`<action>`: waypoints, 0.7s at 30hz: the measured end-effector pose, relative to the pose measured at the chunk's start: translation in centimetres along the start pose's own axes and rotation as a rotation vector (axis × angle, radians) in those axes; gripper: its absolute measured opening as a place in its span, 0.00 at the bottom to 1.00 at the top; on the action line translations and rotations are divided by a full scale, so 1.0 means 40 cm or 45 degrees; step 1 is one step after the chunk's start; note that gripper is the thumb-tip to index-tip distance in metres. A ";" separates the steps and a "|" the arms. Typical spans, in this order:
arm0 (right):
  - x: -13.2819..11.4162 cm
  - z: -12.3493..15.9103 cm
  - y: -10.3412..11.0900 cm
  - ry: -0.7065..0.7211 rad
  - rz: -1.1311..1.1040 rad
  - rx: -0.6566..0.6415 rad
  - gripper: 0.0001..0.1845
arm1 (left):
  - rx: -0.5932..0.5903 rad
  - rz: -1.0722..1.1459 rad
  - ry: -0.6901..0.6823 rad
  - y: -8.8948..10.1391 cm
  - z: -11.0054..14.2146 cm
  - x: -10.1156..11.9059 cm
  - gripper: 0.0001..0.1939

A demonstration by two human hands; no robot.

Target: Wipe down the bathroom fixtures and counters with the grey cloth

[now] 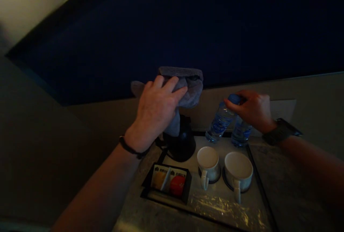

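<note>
Grey cloth (185, 85) — pressed by your left hand (156, 112) above the kettle (180, 142), hanging loosely. Your right hand (254, 112) clamps a leaning bottle (220, 122) — cap tipped right — at the tray (223, 205)'s back edge.

A matt grey cloth (185, 85), clear glossy plastic bottles (219, 124), glazed white ceramic cups (208, 162) and a shiny tray (223, 207) on the stone-like desk (292, 189).

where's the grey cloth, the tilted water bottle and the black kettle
grey cloth (191, 88), head view, on its folded right side
tilted water bottle (219, 124), head view, on its label
black kettle (180, 145), head view, on its body
</note>
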State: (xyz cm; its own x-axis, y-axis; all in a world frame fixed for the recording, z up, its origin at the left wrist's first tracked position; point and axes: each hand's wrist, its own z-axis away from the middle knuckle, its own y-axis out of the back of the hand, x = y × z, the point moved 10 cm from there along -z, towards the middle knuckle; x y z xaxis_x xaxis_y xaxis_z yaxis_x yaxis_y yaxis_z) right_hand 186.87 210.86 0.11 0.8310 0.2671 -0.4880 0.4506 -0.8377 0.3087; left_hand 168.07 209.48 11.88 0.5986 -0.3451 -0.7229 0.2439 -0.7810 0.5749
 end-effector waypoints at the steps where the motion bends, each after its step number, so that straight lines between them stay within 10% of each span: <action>1: -0.001 0.006 -0.042 -0.001 0.052 -0.077 0.22 | 0.027 -0.039 0.043 0.019 0.016 -0.025 0.22; 7: -0.019 0.040 -0.195 0.041 0.237 -0.315 0.24 | -0.054 -0.073 0.009 -0.042 0.103 -0.029 0.23; 21: -0.105 0.041 -0.239 0.203 0.302 -0.493 0.21 | -0.053 -0.022 0.100 -0.086 0.111 -0.085 0.26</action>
State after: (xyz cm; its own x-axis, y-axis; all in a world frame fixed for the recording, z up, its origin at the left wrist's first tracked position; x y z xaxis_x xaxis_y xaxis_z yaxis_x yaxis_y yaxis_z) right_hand 178.55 216.95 -2.14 0.9517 0.1852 -0.2449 0.3054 -0.6532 0.6929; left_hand 161.78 211.04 10.65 0.6518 -0.2885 -0.7014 0.2856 -0.7634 0.5793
